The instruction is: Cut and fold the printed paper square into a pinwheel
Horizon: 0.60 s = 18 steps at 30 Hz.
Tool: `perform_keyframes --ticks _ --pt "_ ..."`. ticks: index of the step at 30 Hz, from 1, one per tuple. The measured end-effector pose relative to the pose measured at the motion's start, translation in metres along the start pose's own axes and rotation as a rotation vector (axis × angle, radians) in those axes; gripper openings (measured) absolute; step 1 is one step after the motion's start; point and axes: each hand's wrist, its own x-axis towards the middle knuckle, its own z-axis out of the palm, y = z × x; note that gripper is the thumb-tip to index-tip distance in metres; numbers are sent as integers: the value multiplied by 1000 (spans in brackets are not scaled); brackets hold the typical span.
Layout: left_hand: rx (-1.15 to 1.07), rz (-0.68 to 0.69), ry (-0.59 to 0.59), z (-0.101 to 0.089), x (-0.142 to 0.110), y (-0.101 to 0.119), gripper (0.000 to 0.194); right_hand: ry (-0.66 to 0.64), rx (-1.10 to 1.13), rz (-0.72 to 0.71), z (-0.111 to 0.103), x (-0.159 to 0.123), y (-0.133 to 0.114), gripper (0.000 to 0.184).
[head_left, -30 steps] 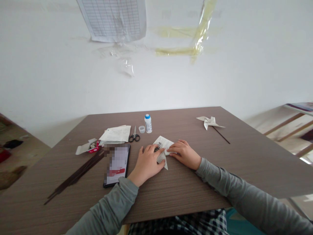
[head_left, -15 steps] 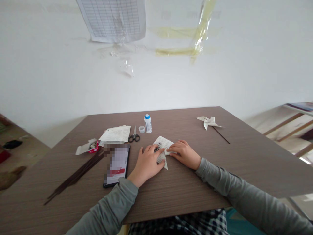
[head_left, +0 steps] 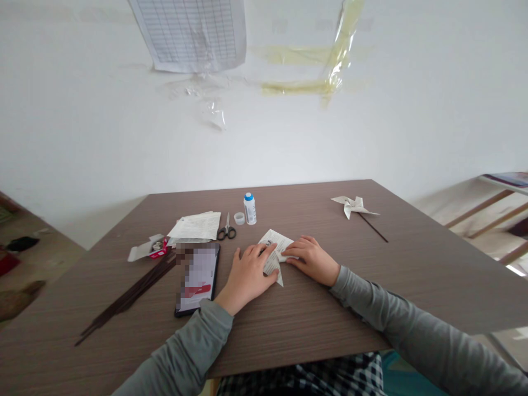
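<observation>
Head cam: folded paper [head_left: 279, 240], print unreadable, being pressed by spread left hand [head_left: 250, 273] (index slightly shifted) and loosely curled right hand [head_left: 315, 259], grip unclear.

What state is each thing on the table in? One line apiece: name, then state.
Printed paper: partly folded, touched by left hand and right hand
Bottle: upright
Clear cup: upright
Scissors: lying flat, blades seemingly closed
Phone: face up, screen lit
Small box: open
Pinwheel: assembled, lying down
Loose sheets: stacked unevenly
Dark sticks: bunched, lying down
</observation>
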Motion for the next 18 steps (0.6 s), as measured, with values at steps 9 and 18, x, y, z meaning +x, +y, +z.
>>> perform_keyframes --ticks 9,18 --pt "15 11 -49 -8 1 2 57 -35 2 9 2 0 2 26" --pt "-4 43 -12 -4 4 -4 55 -22 -15 13 -1 1 -1 26"
